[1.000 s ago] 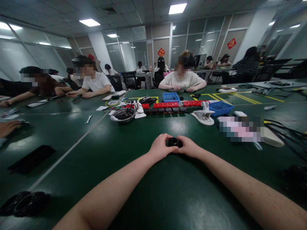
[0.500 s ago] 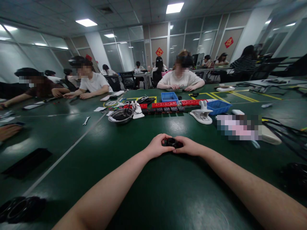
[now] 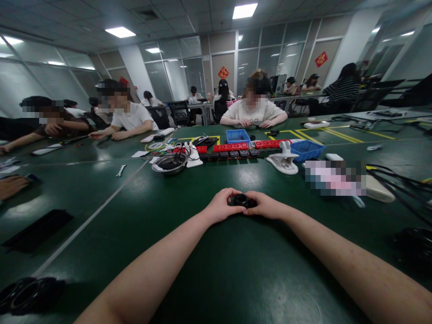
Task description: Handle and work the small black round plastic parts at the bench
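Note:
Between my two hands is a small black ring-shaped part with a round opening facing up, close to the green tabletop. My left hand curls around its left side, thumb along the near edge. From the right, my right hand closes on it, with the thumb at the near edge too. Both thumbs nearly meet in front of the part. Its underside and much of its sides are hidden by my fingers, so its exact kind cannot be told.
Ahead are a red power strip, blue trays, a metal bowl and a white clip stand. A wrench lies left. Black rings sit near left, cables at right. Co-workers sit around the table.
My hands and the black part stay practically in place. The view shifts very slightly. At far left, a co-worker's hand has risen toward their face.

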`<state>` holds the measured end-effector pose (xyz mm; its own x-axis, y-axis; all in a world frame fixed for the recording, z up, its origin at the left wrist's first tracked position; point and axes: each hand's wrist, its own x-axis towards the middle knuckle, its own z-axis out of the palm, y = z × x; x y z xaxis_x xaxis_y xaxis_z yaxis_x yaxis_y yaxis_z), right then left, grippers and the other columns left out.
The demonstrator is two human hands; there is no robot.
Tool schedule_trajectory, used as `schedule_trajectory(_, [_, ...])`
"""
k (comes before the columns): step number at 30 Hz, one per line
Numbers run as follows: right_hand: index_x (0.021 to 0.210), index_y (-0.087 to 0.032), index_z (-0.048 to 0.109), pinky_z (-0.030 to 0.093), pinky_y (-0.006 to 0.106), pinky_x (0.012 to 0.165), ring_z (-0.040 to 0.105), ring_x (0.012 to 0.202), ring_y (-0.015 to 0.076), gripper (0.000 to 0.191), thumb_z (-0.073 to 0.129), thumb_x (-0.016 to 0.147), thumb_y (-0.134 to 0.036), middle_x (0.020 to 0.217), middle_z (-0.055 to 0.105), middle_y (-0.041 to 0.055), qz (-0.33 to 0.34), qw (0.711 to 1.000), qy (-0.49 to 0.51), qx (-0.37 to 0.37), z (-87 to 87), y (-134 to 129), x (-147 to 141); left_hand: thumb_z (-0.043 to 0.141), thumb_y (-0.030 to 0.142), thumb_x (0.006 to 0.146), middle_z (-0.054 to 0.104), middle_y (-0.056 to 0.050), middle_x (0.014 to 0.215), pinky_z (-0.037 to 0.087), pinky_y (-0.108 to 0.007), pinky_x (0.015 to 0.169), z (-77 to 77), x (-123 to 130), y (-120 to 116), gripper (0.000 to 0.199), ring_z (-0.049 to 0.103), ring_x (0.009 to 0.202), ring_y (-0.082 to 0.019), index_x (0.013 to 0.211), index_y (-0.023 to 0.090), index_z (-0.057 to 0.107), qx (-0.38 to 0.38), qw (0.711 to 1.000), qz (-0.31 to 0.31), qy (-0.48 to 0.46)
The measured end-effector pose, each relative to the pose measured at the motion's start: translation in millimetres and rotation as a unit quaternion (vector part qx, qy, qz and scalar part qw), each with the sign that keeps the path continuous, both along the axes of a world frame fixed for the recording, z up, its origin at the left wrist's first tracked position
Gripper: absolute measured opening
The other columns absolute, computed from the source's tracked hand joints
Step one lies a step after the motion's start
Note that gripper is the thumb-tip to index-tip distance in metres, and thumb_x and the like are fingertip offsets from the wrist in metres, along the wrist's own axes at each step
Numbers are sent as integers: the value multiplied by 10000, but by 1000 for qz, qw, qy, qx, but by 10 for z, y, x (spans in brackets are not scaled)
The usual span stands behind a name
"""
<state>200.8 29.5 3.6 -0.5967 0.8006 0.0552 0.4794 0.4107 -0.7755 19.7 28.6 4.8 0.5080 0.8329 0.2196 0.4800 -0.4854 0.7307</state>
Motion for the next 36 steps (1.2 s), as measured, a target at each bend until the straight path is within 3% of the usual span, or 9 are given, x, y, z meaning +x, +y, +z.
schedule_trajectory(15, [777,-142,502,323,208,515,446,597,110,312,639,555,-313,651,489,-33,-49,999,-16,-1,-73,20,-20,657,372,551,500,-13,819,365,-216,557,14,37,-43,411,445,657,-111,882,168,526,0,1000,29,5])
schedule_trajectory(19, [701,-161,464,299,202,486,440,582,114,335,657,512,-360,623,468,-33,-109,990,-73,47,-104,3,-77,659,349,555,511,-14,817,376,-233,584,13,61,-69,379,470,696,-130,862,174,525,12,999,50,8])
schedule_trajectory(23, [691,-163,469,281,225,480,451,586,137,339,630,531,-416,652,502,11,-202,958,-158,127,-126,-76,-183,663,331,553,517,-25,846,390,-271,664,-15,94,-86,369,490,774,-156,855,173,520,14,996,85,3])
schedule_trajectory(25, [717,-157,492,300,242,506,470,616,158,346,617,550,-432,685,526,37,-212,950,-174,151,-122,-107,-207,661,332,558,517,-28,853,391,-277,675,-19,96,-89,370,491,783,-160,859,171,519,16,995,94,2])
schedule_trajectory(27, [805,-155,518,339,266,568,496,689,184,408,626,544,-449,765,550,55,-178,960,-155,151,-103,-109,-188,654,340,564,515,-24,844,392,-267,653,-10,81,-82,368,487,758,-152,865,172,522,21,996,83,6])
schedule_trajectory(31, [1062,-174,465,365,310,749,500,879,197,548,640,576,-357,982,546,54,-30,995,-42,81,-31,-45,-60,649,361,568,515,-18,832,381,-232,585,20,18,-38,390,464,687,-125,887,171,530,7,1000,21,7])
schedule_trajectory(33, [1077,-162,466,366,306,782,503,896,183,495,611,621,-292,999,550,47,28,999,0,26,6,-13,-7,647,357,574,520,-20,840,376,-223,577,23,-5,-12,400,458,680,-118,908,171,531,-4,1000,-4,-1])
schedule_trajectory(36, [1030,-154,506,383,296,761,514,863,173,405,585,643,-242,963,566,32,53,998,29,-22,38,4,18,645,349,581,527,-22,846,371,-224,581,6,-13,16,410,457,673,-113,935,171,534,-12,1000,-19,-7])
